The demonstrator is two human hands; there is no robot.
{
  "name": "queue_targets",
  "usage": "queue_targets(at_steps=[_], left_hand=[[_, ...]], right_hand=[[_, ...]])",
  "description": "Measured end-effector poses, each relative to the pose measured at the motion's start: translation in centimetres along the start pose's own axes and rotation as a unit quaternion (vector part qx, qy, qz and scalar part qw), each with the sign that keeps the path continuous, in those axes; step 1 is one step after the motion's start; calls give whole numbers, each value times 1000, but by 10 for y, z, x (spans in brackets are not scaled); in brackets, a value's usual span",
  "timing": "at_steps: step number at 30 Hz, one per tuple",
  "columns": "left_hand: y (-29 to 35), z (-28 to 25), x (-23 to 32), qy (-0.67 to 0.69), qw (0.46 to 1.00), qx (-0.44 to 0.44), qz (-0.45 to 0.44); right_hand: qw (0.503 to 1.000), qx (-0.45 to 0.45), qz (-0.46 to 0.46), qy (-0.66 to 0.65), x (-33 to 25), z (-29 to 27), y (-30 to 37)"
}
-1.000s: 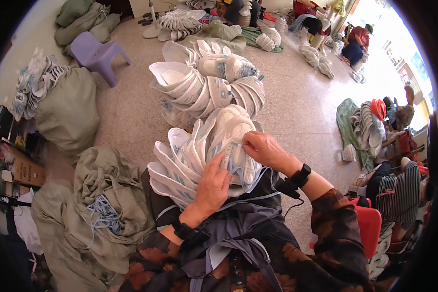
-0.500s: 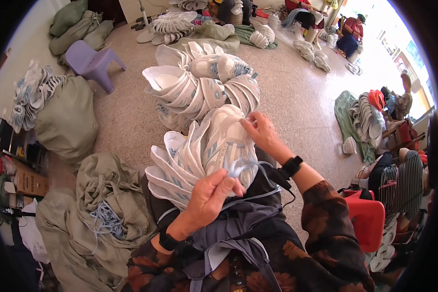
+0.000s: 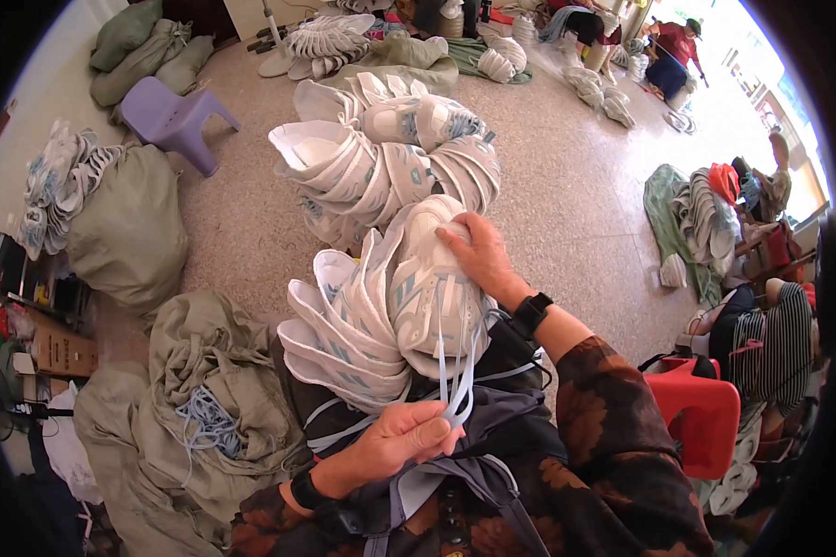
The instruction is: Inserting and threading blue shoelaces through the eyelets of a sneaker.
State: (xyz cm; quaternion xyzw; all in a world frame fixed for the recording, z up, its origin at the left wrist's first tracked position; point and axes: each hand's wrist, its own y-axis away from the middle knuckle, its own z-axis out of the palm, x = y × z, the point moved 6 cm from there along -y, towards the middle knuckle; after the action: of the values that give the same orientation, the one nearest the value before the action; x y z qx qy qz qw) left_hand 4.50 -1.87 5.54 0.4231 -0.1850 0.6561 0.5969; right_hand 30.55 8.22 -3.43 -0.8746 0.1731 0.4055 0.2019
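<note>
Here's the left hand (image 3: 409,441), low over the near edge of the lap (image 3: 522,357), fingers and thumb pinched firmly on a pale blue lace (image 3: 461,399), its strands drawn taut and running up to the lower end of a white-and-grey shoe upper (image 3: 427,311)! And up at the other end, the right hand (image 3: 481,260) is clamped on the toe, thumb across the top, the remaining fingers partly hidden at the right side. So the two hands are apart, one at each end, and that upper sits right on the lap, toe pointing to the lap's far edge. Tight against its left side comes a fanned row of more uppers (image 3: 339,320), overlapping out to the lap's left edge. Just past the far edge, on the floor (image 3: 567,241), there's a curling heap of nested uppers (image 3: 390,167)! Over to the left, a crumpled olive cloth (image 3: 190,339) carries a tangle of blue laces (image 3: 209,422) toward its right edge, with a bulging sack (image 3: 130,227) just beyond and a purple chair (image 3: 172,116) farther up. On the right side, a red stool (image 3: 701,418) stands near the elbow, and far off toward the floor's bright right edge, a person in a red top (image 3: 675,46) bends forward.
</note>
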Motion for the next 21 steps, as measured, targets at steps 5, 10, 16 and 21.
queue_targets(at_steps=[5,10,16,21], left_hand=[[-4,-6,-23,-23,999,-23,-18],[-14,3,8,-113,987,-30,107],[-26,24,72,-130,958,-70,245],[-42,37,97,-205,944,-46,255]], right_hand=[[1000,-4,-4,1,4,3,-2],[997,28,-8,-71,5,-25,11],[997,6,-42,-58,-15,-77,96],[983,-43,-179,-26,-44,-61,133]])
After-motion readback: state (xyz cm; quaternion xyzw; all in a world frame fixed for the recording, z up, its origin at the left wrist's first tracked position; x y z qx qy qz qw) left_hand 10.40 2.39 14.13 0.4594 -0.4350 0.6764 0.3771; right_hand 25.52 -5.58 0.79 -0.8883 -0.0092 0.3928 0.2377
